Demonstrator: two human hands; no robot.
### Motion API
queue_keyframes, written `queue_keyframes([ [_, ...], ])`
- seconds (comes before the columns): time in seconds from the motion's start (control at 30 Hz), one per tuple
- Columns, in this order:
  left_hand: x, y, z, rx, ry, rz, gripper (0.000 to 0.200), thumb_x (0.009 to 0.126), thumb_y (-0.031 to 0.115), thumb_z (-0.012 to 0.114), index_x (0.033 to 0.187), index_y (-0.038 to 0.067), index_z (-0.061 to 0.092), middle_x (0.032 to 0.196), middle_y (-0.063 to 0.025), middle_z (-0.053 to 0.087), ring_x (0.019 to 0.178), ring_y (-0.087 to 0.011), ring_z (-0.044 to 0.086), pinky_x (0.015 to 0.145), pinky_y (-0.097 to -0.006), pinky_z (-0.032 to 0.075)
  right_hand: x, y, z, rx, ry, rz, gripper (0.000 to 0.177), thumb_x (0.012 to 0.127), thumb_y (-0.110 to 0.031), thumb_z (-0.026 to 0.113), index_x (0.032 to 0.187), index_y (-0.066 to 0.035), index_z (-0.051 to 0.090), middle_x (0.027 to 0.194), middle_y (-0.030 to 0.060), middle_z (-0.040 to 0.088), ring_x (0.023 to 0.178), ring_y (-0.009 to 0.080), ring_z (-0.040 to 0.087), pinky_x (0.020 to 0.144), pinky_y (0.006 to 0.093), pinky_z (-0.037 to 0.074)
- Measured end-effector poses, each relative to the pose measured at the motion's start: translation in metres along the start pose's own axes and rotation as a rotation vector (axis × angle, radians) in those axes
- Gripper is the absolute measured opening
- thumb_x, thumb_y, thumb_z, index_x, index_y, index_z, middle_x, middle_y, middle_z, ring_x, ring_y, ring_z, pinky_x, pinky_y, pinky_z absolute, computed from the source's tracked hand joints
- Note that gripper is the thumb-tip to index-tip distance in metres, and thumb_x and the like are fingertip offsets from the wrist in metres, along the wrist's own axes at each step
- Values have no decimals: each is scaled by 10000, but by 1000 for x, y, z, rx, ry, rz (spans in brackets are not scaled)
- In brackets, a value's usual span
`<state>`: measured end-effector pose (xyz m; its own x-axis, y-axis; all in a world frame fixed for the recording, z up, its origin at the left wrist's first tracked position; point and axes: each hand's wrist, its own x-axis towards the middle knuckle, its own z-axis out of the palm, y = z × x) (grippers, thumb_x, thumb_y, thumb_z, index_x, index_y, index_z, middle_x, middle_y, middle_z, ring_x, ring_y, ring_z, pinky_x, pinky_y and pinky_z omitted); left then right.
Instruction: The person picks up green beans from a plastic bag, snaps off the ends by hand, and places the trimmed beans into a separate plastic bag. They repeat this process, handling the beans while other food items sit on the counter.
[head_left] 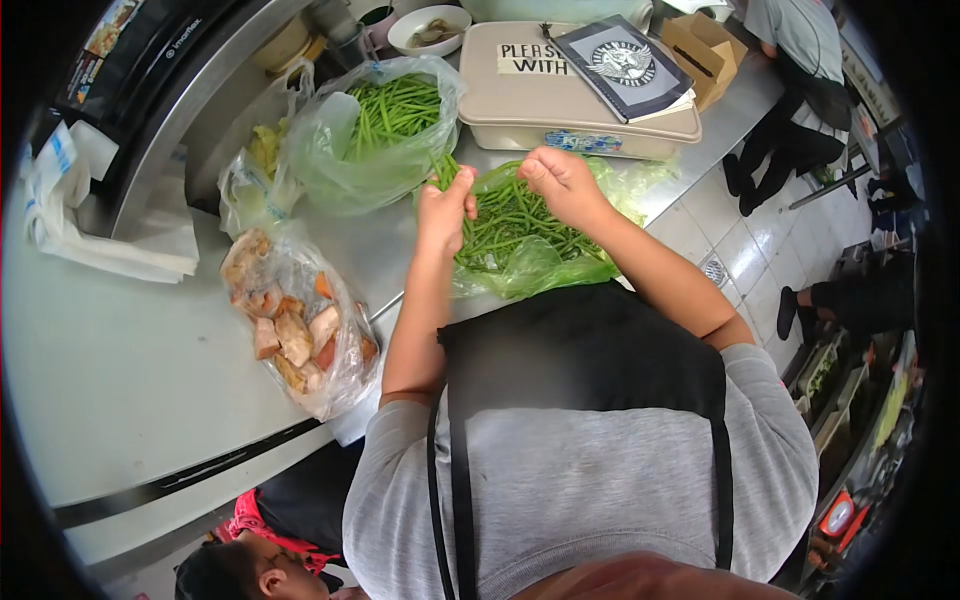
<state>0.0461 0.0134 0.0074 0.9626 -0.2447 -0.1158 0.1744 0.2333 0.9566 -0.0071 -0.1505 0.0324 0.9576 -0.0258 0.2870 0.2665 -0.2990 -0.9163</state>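
Note:
My left hand (447, 208) is closed around a few green beans, whose tips stick up past the thumb. My right hand (568, 187) is closed in a pinch to its right; what sits between those fingers is too small to make out. Below and between both hands, a pile of green beans (510, 222) lies in an opened green plastic bag (530, 272) on the metal counter. Just beyond my left hand, a clear plastic bag (340, 185) stands open with more green beans (398, 112) in it.
A lidded beige bin (510, 95) carries a black notebook (625, 65). At left are a bag of orange-and-pale chunks (295, 335), a bag of leafy pieces (262, 150) and white cloths (110, 225). A bowl (428, 30) and cardboard box (703, 52) stand behind. Other people are nearby.

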Motion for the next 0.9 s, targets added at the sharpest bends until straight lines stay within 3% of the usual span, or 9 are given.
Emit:
queue_keyframes([
  [0.07, 0, -6, 5, -40, -37, 10, 161, 786, 160, 537, 829, 12, 486, 603, -14, 440, 469, -91, 407, 402, -228, 337, -1, 3, 4, 128, 38, 30, 264, 831, -260, 445, 740, -26, 526, 590, 88, 496, 553, 202, 487, 529, 292, 385],
  [0.17, -4, -4, 12, -74, 6, 30, 166, 791, 159, 532, 839, 9, 480, 621, -19, 445, 487, -93, 417, 417, -226, 343, 1, 2, 0, -71, 123, -73, 250, 817, -251, 458, 711, -34, 520, 607, 97, 520, 547, 232, 505, 522, 313, 394],
  [0.27, -5, 5, 9, -207, 116, 158, 162, 795, 159, 526, 832, 9, 478, 649, -30, 458, 517, -97, 431, 436, -222, 351, 9, 10, -20, -731, -32, -243, 243, 797, -252, 467, 682, -44, 517, 642, 112, 552, 575, 270, 531, 532, 346, 410],
  [0.37, -14, 10, 21, -55, 74, 202, 110, 795, 131, 522, 815, 29, 485, 653, -30, 490, 504, -82, 435, 429, -206, 360, -7, 22, -12, -897, -323, -130, 231, 778, -262, 473, 676, -59, 519, 661, 118, 564, 627, 287, 545, 559, 389, 418],
  [0.5, -13, 13, 22, -201, 174, 349, 126, 819, 153, 483, 806, 27, 488, 715, -50, 494, 557, -104, 455, 493, -226, 386, -10, 26, -14, -946, -407, 115, 193, 774, -248, 469, 730, -74, 542, 691, 113, 573, 651, 275, 554, 603, 384, 424],
  [0.53, -9, 18, 14, -186, 187, 333, 151, 831, 171, 456, 811, 25, 490, 736, -55, 509, 570, -114, 464, 514, -230, 386, -15, 33, -16, -917, -396, 91, 181, 767, -236, 470, 733, -75, 545, 707, 111, 571, 664, 273, 554, 610, 381, 424],
  [0.67, -1, 23, 5, 13, 131, 287, 106, 813, 135, 476, 799, 32, 497, 719, -57, 543, 638, -118, 521, 512, -255, 388, -30, 42, -24, -966, -418, 49, 140, 735, -193, 473, 741, -78, 552, 747, 101, 557, 711, 267, 552, 631, 374, 423],
  [0.77, -3, 4, 10, 406, 39, 112, 131, 783, 141, 522, 831, 19, 524, 696, -37, 560, 631, -127, 536, 530, -262, 401, -30, 49, -21, -1045, -406, 38, 102, 701, -176, 504, 715, -82, 540, 742, 80, 537, 701, 256, 547, 621, 371, 424],
  [0.9, -3, -29, 17, 805, -193, 274, 193, 722, 130, 575, 875, 15, 554, 679, -84, 580, 592, -170, 537, 565, -273, 416, -25, 40, -21, -979, -275, -140, 114, 713, -154, 482, 691, -57, 536, 716, 96, 536, 700, 260, 545, 625, 366, 415],
])
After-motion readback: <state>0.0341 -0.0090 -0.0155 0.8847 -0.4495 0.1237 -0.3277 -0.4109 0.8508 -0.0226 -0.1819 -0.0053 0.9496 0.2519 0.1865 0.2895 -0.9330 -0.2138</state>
